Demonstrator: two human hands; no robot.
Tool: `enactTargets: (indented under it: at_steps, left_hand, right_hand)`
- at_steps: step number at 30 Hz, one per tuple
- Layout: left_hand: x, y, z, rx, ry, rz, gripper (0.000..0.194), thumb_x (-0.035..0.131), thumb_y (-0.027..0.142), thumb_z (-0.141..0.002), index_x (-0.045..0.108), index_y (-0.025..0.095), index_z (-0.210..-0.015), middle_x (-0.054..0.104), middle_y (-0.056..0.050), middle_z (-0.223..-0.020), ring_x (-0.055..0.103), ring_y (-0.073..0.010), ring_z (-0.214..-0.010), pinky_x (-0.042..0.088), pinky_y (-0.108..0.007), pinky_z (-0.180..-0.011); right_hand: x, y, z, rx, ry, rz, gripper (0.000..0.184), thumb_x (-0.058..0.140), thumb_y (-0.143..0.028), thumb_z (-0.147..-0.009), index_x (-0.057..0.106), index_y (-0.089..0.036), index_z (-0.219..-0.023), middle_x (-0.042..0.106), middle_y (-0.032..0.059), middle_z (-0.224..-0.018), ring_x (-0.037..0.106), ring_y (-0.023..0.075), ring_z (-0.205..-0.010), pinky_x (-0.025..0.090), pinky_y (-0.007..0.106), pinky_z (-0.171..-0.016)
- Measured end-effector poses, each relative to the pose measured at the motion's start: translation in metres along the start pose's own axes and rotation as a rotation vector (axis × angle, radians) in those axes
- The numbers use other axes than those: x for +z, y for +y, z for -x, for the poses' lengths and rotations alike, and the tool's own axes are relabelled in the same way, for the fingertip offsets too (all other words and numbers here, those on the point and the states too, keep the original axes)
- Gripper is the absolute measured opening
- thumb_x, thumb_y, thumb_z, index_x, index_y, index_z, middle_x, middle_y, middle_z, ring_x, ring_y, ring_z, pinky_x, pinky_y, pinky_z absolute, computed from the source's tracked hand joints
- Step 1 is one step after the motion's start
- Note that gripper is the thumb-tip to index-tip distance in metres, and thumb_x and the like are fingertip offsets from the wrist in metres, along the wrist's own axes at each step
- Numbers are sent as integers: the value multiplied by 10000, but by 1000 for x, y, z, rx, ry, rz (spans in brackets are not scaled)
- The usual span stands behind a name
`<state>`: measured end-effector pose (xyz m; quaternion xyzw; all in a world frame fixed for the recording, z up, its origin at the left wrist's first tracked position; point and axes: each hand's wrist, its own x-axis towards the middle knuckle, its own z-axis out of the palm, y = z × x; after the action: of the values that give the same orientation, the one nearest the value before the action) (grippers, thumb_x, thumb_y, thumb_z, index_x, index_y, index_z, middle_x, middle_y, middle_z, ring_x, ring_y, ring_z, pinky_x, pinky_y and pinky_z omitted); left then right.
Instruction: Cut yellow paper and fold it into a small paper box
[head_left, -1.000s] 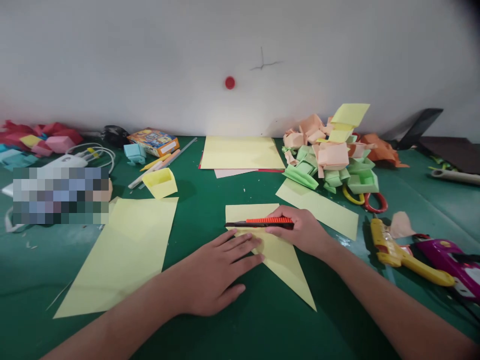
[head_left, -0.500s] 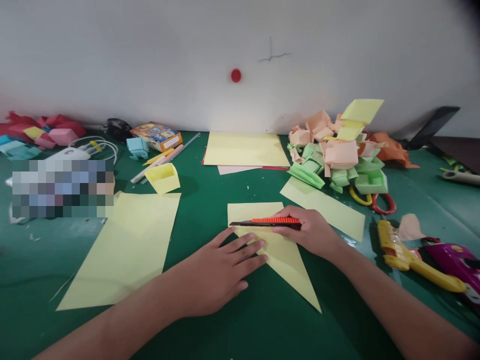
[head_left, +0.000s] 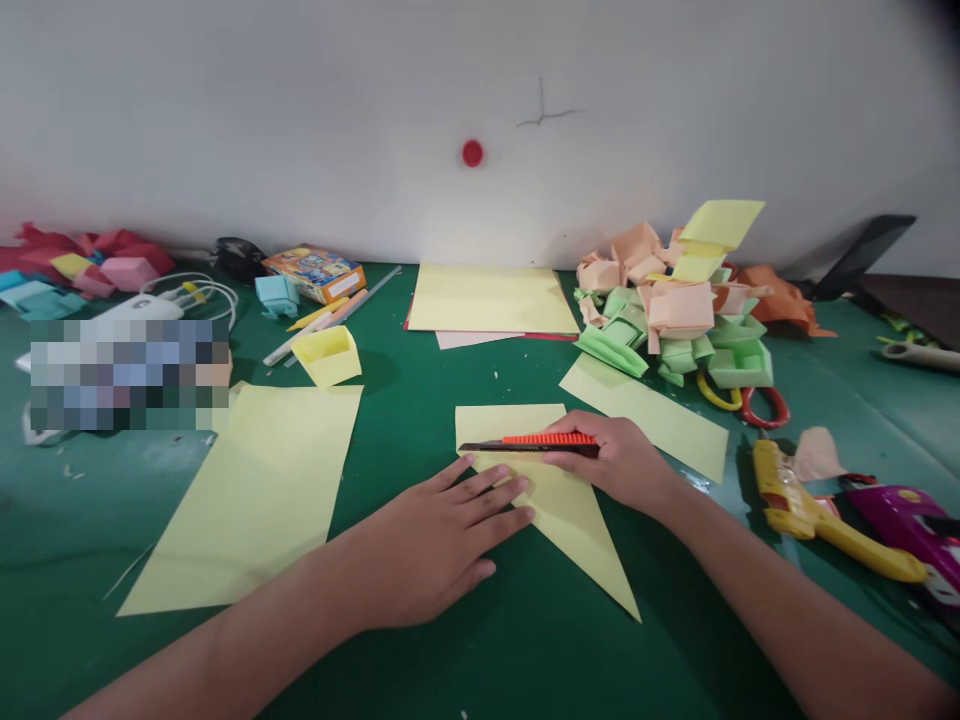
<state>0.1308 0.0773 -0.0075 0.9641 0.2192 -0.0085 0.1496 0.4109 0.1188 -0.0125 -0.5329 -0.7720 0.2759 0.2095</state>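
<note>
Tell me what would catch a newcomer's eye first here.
Probably the orange cutter near the middle, held in the right hand across a yellow sheet on which the left hand's fingers rest. Next, likely, the heap of peach and green folded paper pieces at the back right, or the round red spot standing out on the pale wall.
</note>
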Motion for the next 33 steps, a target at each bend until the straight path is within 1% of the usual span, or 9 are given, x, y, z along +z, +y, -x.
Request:
enactTargets:
  at_steps: [4, 7, 11, 17, 23, 29, 33]
  left_hand:
    - [0, 0, 0, 6, 3, 9, 586, 393, 341, -1065, 210, 277, -1618, 228, -21, -1688, 188, -243, -1568, 91, -474, -1293]
    - [-1, -1, 0, 0, -7, 8, 581, 380, 347, -1070, 202, 289, -1620, 219, -11, -1691, 172, -232, -1571, 68, -461, -1298]
    - [-3, 0, 0, -1, -7, 11, 582, 381, 343, -1067, 205, 292, -1619, 227, -10, -1689, 184, -230, -1568, 72, -460, -1301]
    - [-6, 0, 0, -8, -60, 12, 573, 370, 354, -1074, 209, 276, -1619, 198, -10, -1694, 158, -234, -1574, 60, -479, -1299]
    - [-6, -1, -1, -11, -75, 19, 574, 347, 365, -1081, 182, 284, -1625, 166, -2, -1698, 128, -229, -1580, 27, -485, -1297]
    - [-9, 0, -2, -6, -71, 15, 575, 366, 366, -1076, 205, 275, -1621, 195, -12, -1694, 158, -234, -1574, 48, -478, -1298]
    - [-8, -1, -1, 4, -51, -2, 574, 368, 370, -1075, 208, 280, -1619, 201, -5, -1694, 170, -231, -1572, 62, -469, -1297]
  right_hand:
    - [0, 1, 0, -9, -9, 7, 259, 661, -500, -894, 731, -270, -991, 775, 30, -1025, 719, 238, -890, 573, 335, -779]
    - [0, 0, 0, 9, -12, -10, 248, 678, -497, -887, 731, -277, -991, 776, 15, -1032, 720, 234, -910, 567, 327, -780]
    - [-1, -3, 1, 25, -15, -35, 232, 685, -487, -883, 727, -284, -989, 777, 1, -1024, 721, 232, -922, 558, 326, -789]
    - [-2, -5, 1, 22, -24, -41, 250, 673, -494, -886, 721, -274, -994, 773, 5, -1006, 714, 228, -907, 547, 327, -786]
    - [-3, -4, 1, 26, -33, -31, 256, 668, -499, -891, 724, -277, -1005, 773, 4, -1016, 714, 231, -916, 543, 325, -775]
    - [-2, -3, 2, 37, -43, -40, 250, 676, -498, -890, 724, -287, -1016, 773, -10, -1038, 711, 230, -950, 542, 329, -810]
    - [-2, -5, 1, 38, -46, -44, 242, 675, -487, -889, 725, -286, -1014, 775, -9, -1034, 712, 229, -949, 547, 321, -800]
